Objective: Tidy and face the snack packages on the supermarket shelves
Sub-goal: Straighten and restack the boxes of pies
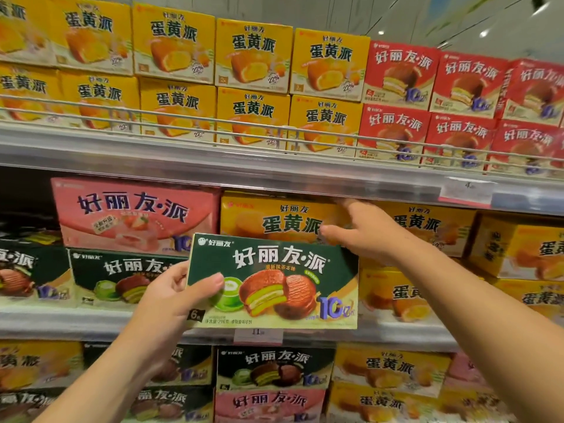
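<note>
My left hand [175, 293] grips the left edge of a green matcha pie box [274, 279], held upright in front of the middle shelf with its printed front facing me. Behind it my right hand [363, 230] reaches to the yellow egg-yolk pie box [274, 221] on the middle shelf, fingers spread against its front and holding nothing. A pink strawberry pie box [131, 215] sits to the left on top of a green box [122, 279].
The top shelf [213, 160] holds stacked yellow boxes [253, 83] and red boxes [399, 102] behind a wire rail. More yellow boxes [518, 248] stand at the right. The bottom shelf carries mixed green, pink and yellow boxes [274, 370].
</note>
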{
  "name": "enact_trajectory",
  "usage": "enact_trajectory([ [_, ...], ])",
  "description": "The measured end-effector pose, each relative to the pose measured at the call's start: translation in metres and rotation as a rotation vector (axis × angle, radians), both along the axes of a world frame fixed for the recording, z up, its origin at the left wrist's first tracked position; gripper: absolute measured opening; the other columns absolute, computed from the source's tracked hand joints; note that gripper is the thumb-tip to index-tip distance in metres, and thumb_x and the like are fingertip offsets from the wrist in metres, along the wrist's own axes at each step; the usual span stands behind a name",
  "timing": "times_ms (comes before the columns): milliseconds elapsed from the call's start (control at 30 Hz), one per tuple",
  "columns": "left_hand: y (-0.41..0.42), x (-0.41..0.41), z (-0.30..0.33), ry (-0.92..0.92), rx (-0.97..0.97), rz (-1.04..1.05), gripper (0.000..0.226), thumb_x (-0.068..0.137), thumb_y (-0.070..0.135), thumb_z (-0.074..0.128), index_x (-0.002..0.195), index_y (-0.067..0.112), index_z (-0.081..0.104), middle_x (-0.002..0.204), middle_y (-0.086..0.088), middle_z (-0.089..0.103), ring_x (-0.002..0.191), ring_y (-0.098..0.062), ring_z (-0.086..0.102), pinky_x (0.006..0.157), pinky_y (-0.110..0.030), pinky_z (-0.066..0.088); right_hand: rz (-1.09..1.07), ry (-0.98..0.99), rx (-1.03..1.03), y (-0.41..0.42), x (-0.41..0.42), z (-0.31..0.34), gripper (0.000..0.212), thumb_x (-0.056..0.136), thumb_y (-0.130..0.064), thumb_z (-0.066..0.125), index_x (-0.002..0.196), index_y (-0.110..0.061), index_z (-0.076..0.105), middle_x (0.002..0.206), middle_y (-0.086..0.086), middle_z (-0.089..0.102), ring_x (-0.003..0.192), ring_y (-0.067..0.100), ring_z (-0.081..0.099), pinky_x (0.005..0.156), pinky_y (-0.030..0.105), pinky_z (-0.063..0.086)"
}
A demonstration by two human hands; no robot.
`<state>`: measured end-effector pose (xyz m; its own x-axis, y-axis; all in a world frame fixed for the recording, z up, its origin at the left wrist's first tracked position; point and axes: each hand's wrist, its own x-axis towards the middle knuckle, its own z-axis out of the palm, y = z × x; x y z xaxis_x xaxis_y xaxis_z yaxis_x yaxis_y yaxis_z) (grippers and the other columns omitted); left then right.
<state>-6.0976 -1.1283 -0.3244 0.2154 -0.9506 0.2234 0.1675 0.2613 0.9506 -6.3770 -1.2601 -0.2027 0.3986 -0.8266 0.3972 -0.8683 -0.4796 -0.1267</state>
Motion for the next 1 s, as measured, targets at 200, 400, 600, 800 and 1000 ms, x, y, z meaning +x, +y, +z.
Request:
enact_trajectory([
  [200,-0.004,-0.014,-0.016,0.061,0.032,-0.067,0.067,0.053,0.039,0.09,0.112,0.017,0.068,0.109,-0.015,0.073,0.092,-0.031,0.072,0.074,-0.043,0.054,-0.014,-0.066,-0.01,-0.01,-0.011,-0.001,0.05,0.08,-0.054,0.068,0.11,-0.024,0.043,0.072,-0.016,0.043,0.062,-0.002,0.041,0.049,0.017,0.027],
  [400,-0.009,-0.024,-0.021,0.127,0.043,-0.145,0.07,0.055,0.032,0.09,0.117,0.01,0.065,0.113,-0.019,0.071,0.097,-0.037,0.07,0.07,-0.039,0.057,-0.003,-0.215,0.075,-0.014,-0.01,-0.004,0.058,0.082,-0.047,0.071,0.131,-0.023,0.052,0.103,-0.003,0.066,0.088,0.016,0.06,0.07,0.024,0.044],
  [600,-0.013,-0.031,-0.018,0.134,0.038,-0.155,0.052,0.065,0.025,0.089,0.112,0.015,0.069,0.111,-0.016,0.072,0.097,-0.035,0.071,0.078,-0.044,0.054,-0.003,-0.367,0.021,-0.009,-0.014,-0.011,0.042,0.087,-0.021,0.072,0.126,-0.02,0.059,0.096,-0.008,0.068,0.096,0.008,0.066,0.09,0.027,0.051],
  [800,-0.018,-0.058,-0.018,0.117,0.029,-0.153,0.05,0.066,0.025,0.08,0.113,0.014,0.068,0.108,-0.015,0.074,0.091,-0.03,0.072,0.08,-0.044,0.053,-0.019,-0.453,-0.152,0.005,-0.067,-0.022,0.046,0.082,-0.025,0.076,0.125,-0.02,0.06,0.11,-0.003,0.064,0.096,0.013,0.059,0.081,0.025,0.045],
  [1000,-0.027,-0.113,-0.023,0.069,0.017,-0.217,0.057,0.066,0.022,0.087,0.116,0.012,0.065,0.11,-0.015,0.073,0.092,-0.031,0.072,0.069,-0.034,0.058,-0.031,-0.459,-0.256,0.003,-0.143,-0.027,0.046,0.082,-0.021,0.076,0.125,-0.015,0.061,0.121,0.003,0.065,0.106,0.019,0.059,0.091,0.028,0.045],
])
